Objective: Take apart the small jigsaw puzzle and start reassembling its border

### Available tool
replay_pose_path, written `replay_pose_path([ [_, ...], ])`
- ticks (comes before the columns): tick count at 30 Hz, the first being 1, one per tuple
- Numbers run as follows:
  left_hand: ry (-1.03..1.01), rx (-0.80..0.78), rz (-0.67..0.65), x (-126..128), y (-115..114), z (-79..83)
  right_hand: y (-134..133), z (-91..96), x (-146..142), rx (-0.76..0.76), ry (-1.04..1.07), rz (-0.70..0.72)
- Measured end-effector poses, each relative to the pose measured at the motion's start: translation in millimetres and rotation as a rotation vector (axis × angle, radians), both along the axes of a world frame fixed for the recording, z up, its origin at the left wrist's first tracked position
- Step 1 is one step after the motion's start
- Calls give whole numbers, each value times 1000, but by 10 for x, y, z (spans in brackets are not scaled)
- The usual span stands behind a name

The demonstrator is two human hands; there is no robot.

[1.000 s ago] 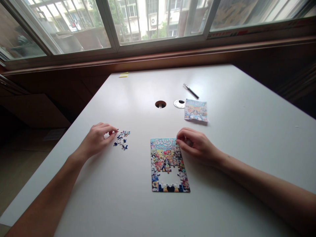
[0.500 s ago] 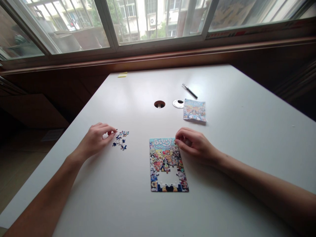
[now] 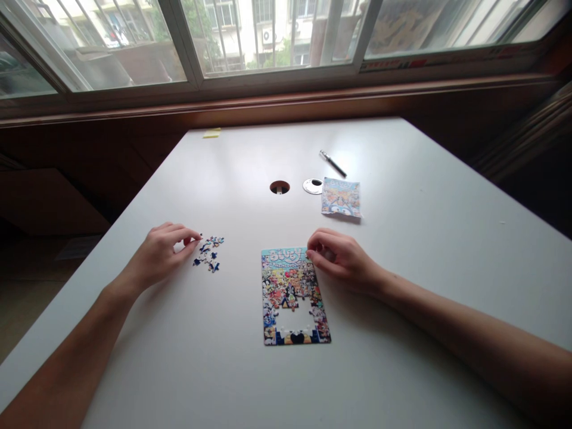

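A colourful jigsaw puzzle lies flat on the white table, with a gap of bare white near its bottom. My right hand rests at the puzzle's top right corner, fingers curled and fingertips together; whatever they hold is hidden. A small heap of loose puzzle pieces lies to the left of the puzzle. My left hand rests beside the heap, thumb and forefinger pinched on a piece at the heap's upper left edge.
Behind the puzzle lie a small picture leaflet, a round metal cap, an open cable hole and a pen. A yellow note sits at the far edge. Windows run behind the table.
Both hands stay in the same spots relative to the puzzle and the heap. Only the view has drifted, so everything sits a little further left in the picture.
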State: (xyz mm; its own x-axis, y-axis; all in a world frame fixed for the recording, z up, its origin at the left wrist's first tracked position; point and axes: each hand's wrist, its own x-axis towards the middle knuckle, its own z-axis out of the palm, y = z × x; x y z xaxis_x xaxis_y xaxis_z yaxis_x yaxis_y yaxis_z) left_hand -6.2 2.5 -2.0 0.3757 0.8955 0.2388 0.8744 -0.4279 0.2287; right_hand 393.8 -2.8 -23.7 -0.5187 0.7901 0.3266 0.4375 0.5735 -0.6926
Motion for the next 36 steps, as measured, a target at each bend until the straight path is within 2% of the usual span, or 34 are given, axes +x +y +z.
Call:
replay_pose_path([
  [16,-17,21,-10,26,-7,-13,4,16,5,-10,-8,-4],
  [22,9,142,-13,222,-69,-108,0,17,-14,-2,-1,-2],
  [28,-11,88,-118,437,-163,-127,-6,28,-8,11,-3,-4],
  [32,-28,98,-65,548,-212,-105,0,16,-7,11,-8,-1],
  [36,-33,39,-16,641,-249,-77,5,7,-16,10,-7,10],
])
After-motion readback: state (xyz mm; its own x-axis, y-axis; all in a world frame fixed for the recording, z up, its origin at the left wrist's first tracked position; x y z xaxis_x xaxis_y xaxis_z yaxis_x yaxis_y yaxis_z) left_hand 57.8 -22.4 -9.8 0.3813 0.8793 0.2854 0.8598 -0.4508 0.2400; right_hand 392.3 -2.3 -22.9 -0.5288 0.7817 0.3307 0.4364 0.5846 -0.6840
